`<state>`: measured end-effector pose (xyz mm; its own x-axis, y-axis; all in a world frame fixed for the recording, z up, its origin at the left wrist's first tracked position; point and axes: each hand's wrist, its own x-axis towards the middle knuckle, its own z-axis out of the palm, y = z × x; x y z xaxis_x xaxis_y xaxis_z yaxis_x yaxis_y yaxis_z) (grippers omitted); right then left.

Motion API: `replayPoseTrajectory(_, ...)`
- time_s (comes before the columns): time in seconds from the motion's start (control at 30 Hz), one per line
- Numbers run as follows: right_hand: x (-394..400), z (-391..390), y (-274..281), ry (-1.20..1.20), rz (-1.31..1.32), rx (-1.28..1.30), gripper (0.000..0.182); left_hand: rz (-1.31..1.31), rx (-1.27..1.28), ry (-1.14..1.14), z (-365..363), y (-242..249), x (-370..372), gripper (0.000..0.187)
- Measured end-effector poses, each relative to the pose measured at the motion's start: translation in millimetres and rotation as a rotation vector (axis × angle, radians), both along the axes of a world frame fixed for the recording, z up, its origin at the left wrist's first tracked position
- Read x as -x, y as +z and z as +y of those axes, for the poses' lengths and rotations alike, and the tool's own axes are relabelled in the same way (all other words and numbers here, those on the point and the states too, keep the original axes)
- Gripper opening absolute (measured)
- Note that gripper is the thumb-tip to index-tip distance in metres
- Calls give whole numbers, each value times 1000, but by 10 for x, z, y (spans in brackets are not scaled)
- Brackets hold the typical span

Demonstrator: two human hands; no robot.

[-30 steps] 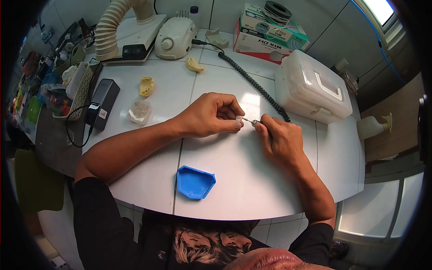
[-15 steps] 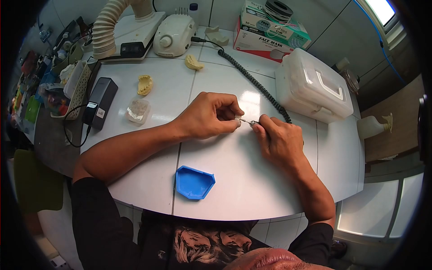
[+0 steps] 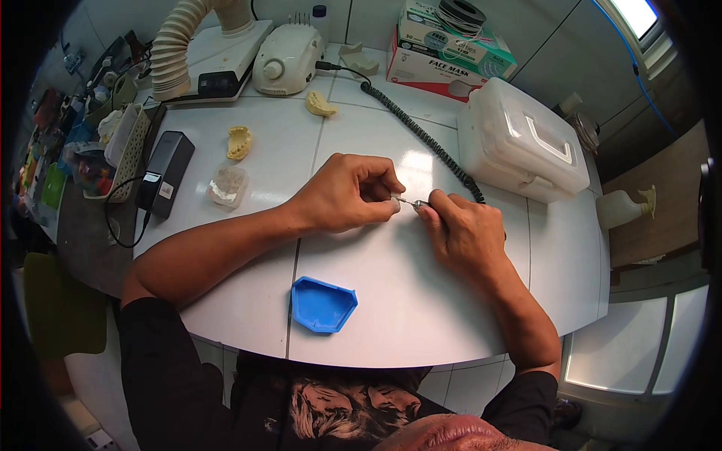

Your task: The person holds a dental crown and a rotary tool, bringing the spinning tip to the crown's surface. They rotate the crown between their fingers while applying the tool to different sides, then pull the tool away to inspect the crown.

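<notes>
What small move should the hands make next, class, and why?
Probably a slight turn of the small white piece by the left hand. The handpiece in the right hand has its thin tip at the piece's right edge, so turning would likely bring a fresh spot to it.

We see a black short-sleeved T-shirt (image 3: 188,376) with a pale monochrome graphic print (image 3: 338,406) across the chest. Both forearms are bare below the sleeves. The left hand (image 3: 342,197) and right hand (image 3: 462,233) carry no gloves, rings or watch.
</notes>
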<state>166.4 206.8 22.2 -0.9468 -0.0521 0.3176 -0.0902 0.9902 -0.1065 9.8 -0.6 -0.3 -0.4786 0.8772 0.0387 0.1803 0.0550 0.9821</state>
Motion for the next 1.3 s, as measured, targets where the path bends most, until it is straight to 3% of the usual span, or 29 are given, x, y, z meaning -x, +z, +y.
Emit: replayPoseTrajectory(1.3,10,50,-14,-8,12,49,29,-65,-35,-88,-11,-8,24,25)
